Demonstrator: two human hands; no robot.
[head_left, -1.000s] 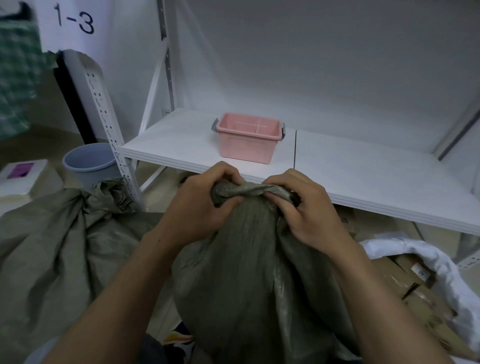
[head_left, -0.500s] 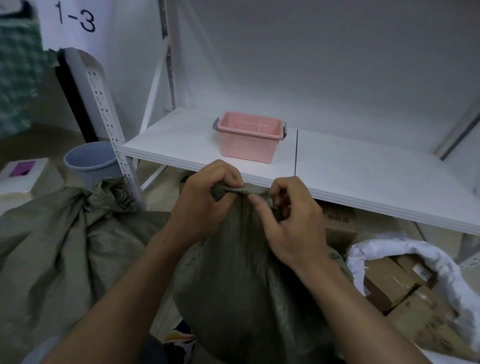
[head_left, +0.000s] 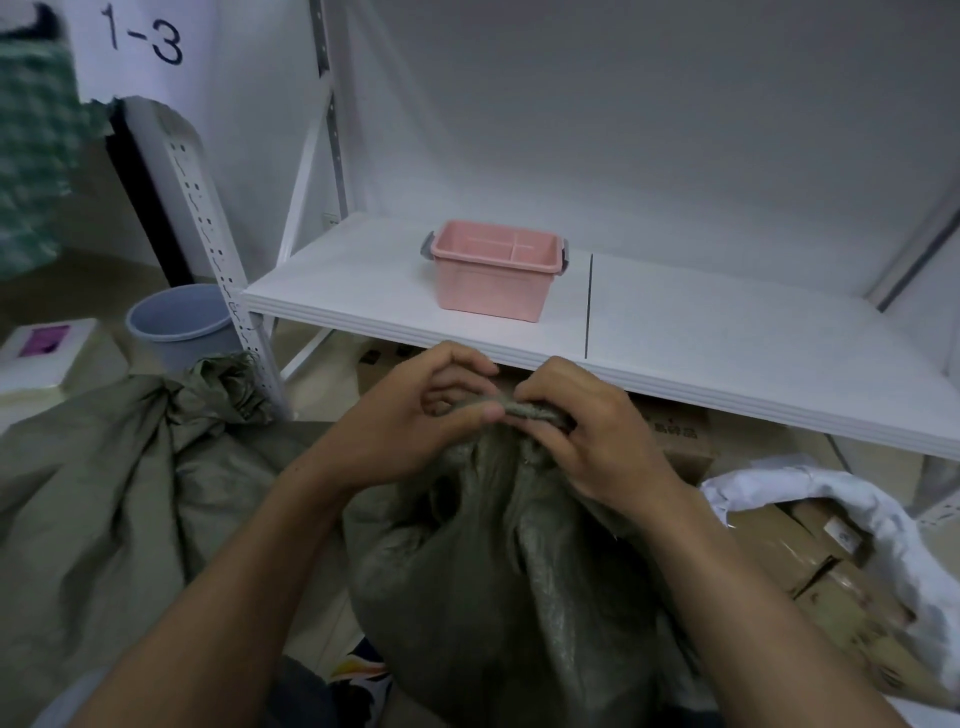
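Just below the front edge of the white shelf (head_left: 727, 358), a green woven sack (head_left: 493, 571) stands bulging between the person's forearms, its mouth gathered into a twisted neck (head_left: 527, 410) at the top. Both hands are closed on that neck. The left hand (head_left: 415, 431) pinches its left end between thumb and curled fingers, with the thumb lying along the near side of the twist. The right hand (head_left: 587, 441) has its fingers curled over the right end, with the fingertips tucked down into the cloth where the neck meets the body of the sack. The two hands sit close together, nearly touching, with only a short stretch of the twist showing between them. On the shelf behind, well apart from the hands, stands a pink storage box (head_left: 496, 275) with grey side clips and a divided inside. To the left a second green sack (head_left: 104, 467) lies slumped on the floor, its gathered top near the perforated shelf post (head_left: 208, 234). A blue bucket (head_left: 176, 327) stands just behind it, and a white box with a purple label (head_left: 41, 353) lies further left. To the right a white bag (head_left: 857, 499) lies open around cardboard boxes (head_left: 779, 540); another carton (head_left: 675, 436) sits under the shelf. A paper sign reading 1-3 (head_left: 140, 41) hangs top left.
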